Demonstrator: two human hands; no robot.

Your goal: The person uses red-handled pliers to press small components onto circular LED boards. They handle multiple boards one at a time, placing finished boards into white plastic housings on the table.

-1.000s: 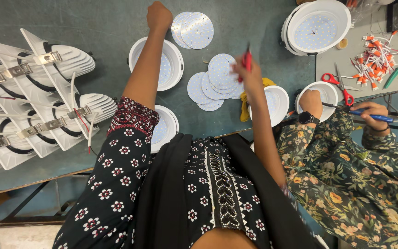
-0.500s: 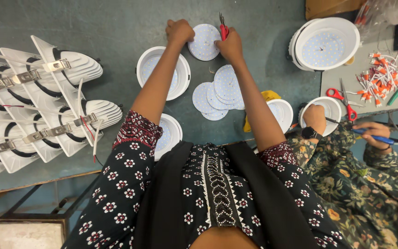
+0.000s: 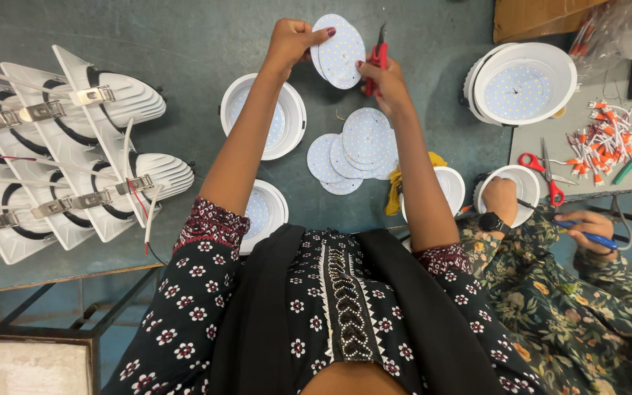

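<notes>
Our left hand [image 3: 292, 40] pinches round white LED discs [image 3: 340, 50]; our right hand [image 3: 383, 79], just beside the discs, grips red-handled pliers [image 3: 377, 62].

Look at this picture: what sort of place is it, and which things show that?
Probably a light-fitting assembly workshop: round white boards dotted with tiny lamps piled on the grey table, stacked white lamp housings with metal clips, and red-and-white wire pieces.
</notes>
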